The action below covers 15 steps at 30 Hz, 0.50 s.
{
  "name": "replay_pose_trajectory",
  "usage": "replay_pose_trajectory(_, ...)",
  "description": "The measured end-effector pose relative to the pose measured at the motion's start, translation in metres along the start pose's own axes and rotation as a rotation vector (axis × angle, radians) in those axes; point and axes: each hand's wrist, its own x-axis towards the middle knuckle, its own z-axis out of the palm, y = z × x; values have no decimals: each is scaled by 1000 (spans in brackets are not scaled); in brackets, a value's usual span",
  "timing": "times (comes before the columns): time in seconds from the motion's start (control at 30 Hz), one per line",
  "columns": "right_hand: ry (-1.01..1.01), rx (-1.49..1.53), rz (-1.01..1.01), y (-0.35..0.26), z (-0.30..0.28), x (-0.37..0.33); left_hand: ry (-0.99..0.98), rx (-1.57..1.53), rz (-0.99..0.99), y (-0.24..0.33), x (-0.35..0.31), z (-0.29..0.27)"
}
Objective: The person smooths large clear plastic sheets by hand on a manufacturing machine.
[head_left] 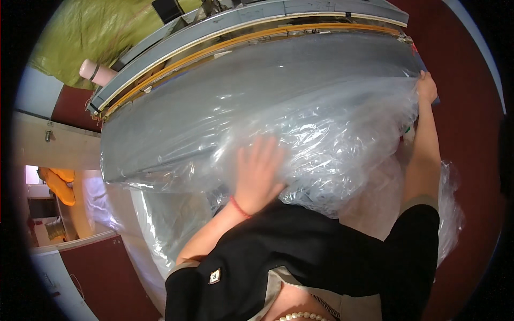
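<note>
Clear, crinkled plastic film (321, 144) is spread over the long grey counter (353, 51), bunched mostly on the near right half and draped over the near edge. Flatter film with long creases is seen toward the near left corner. More film is hung below the near edge, on the left and out past the black right sleeve (415, 232).

Left hand (259, 168): held over the bunched film near the middle of the near edge, back of hand up, fingers spread wide and empty. Motion-blurred; whether the film is touched can't be told. A thin red bracelet (239, 207) is worn on that wrist.

Right hand (426, 87): arm stretched out to the counter's right edge, fingers curled narrow, film edge gripped there. Fingertips partly hidden.

Far edge: bordered by an orange-yellow strip (342, 26), with a grey rail (267, 18) behind it. A pink cylindrical bottle with a dark band (96, 72) is placed at the far left corner, beside the rail. Beyond that corner, a wrinkled yellow-green sheet (91, 37) is seen.
</note>
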Motion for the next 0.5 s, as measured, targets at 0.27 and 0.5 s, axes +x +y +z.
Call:
replay_pose_trajectory(0.27,24,59,-28,32,27,9,596,268,-302,-98,-83,-84)
replay_pose_trajectory(0.5,-62,-38,-47,34,18,18,563,-165,-690,-176,-157,-296)
